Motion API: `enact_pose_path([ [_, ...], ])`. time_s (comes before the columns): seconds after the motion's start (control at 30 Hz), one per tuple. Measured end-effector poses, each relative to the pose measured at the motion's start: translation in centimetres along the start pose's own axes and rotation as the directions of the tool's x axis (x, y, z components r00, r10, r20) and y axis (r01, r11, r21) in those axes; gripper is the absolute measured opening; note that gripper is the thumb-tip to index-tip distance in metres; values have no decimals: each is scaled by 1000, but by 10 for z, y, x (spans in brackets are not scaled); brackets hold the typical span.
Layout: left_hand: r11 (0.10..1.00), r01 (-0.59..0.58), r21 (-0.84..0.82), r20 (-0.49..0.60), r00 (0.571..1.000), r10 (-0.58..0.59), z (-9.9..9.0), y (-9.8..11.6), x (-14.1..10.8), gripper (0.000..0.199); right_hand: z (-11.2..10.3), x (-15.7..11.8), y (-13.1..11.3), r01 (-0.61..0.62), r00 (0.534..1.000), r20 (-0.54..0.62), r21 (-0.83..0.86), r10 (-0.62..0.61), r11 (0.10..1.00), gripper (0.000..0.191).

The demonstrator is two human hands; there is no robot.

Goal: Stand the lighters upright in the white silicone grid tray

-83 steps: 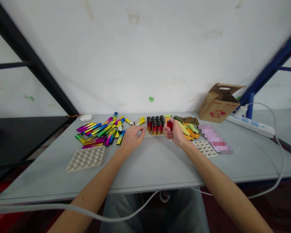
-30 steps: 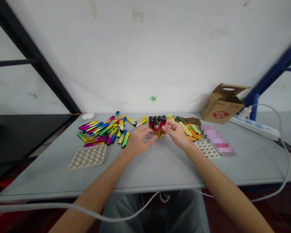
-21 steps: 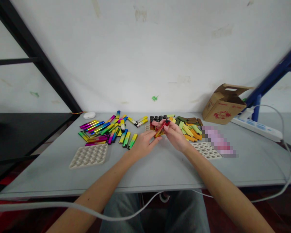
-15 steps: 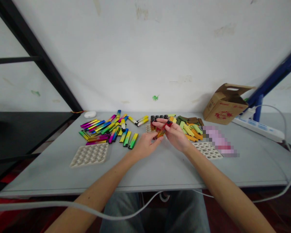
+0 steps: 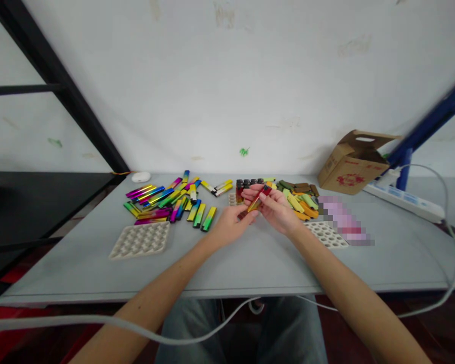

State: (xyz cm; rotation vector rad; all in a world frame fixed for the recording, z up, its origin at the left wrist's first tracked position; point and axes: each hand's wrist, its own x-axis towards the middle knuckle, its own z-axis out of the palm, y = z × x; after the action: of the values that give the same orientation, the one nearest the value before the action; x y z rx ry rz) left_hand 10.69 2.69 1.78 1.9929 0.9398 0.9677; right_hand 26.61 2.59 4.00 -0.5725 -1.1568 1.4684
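Between my two hands, above the middle of the table, is a red-and-yellow lighter (image 5: 259,198) with a dark top, tilted up to the right. My left hand (image 5: 231,222) pinches its lower end. My right hand (image 5: 276,210) has its thumb on the upper part and its fingers behind it. Behind my hands, several dark-topped lighters (image 5: 250,182) stand upright in a pale tray (image 5: 232,199), partly hidden by my fingers. To the left lies a loose pile of shiny lighters (image 5: 170,197) in purple, blue, green and yellow. Green, orange and brown lighter-sized pieces (image 5: 299,202) lie to the right.
A pale holed tray (image 5: 140,241) lies at front left, another (image 5: 326,235) at right beside a blurred pink item (image 5: 341,217). Further right stand an open cardboard box (image 5: 351,169) and a power strip (image 5: 405,201). A white cable (image 5: 136,328) crosses below the table edge.
The lighter has turned slightly in my hands, showing more of its red-and-yellow side. My right fingers have shifted a little; the hands stay in the same place.
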Motion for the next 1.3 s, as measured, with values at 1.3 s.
enact_pose_path([
  [1.3,954,25,300,-446,887,117,-33,-33,15,16,-26,8,5,209,861,-215,-675,-460,707,38],
])
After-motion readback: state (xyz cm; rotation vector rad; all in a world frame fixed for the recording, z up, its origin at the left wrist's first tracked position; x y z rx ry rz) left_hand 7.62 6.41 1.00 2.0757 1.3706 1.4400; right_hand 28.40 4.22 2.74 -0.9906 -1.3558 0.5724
